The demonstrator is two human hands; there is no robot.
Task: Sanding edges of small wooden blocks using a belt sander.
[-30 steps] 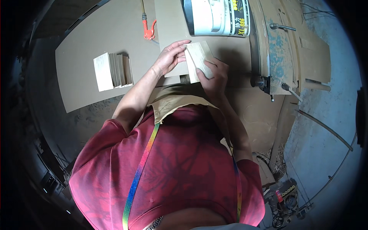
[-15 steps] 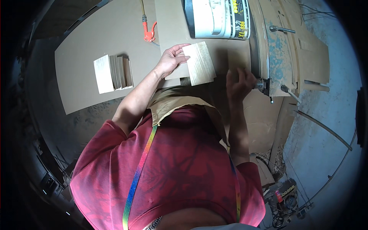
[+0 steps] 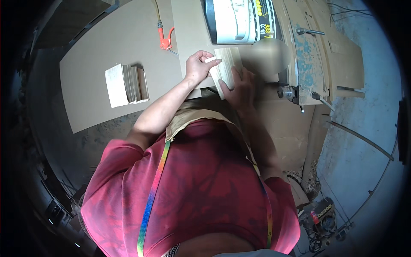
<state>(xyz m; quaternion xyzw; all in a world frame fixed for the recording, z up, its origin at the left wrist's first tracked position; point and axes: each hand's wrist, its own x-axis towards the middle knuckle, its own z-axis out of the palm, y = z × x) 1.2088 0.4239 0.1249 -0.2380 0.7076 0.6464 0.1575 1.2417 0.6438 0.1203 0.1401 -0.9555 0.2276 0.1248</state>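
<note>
Thin pale wooden boards [image 3: 228,64] are held in front of my apron, a few of them overlapping. My left hand [image 3: 198,68] pinches their left edge, thumb on top. Around their lower right side is my right hand [image 3: 241,89], its thumb at the near edge and fingers along the right. How many boards are in my hands I cannot tell. To the left, a row of similar wooden boards [image 3: 133,83] stands on edge on the brown table [image 3: 90,55], the leftmost one leaning with its pale face up.
A red air blow gun [image 3: 165,40] on a hose lies at the table's far side. Beyond my hands stands a large black-and-white container [image 3: 235,25]. At the right is a worn blue machine [image 3: 307,55] with a protruding metal handle [image 3: 311,32]. A blurred round patch hides part of the worktop.
My right hand has moved left from beside the machine and taken hold of the boards. The boards in my hands have shifted slightly and turned. The standing row has stayed put.
</note>
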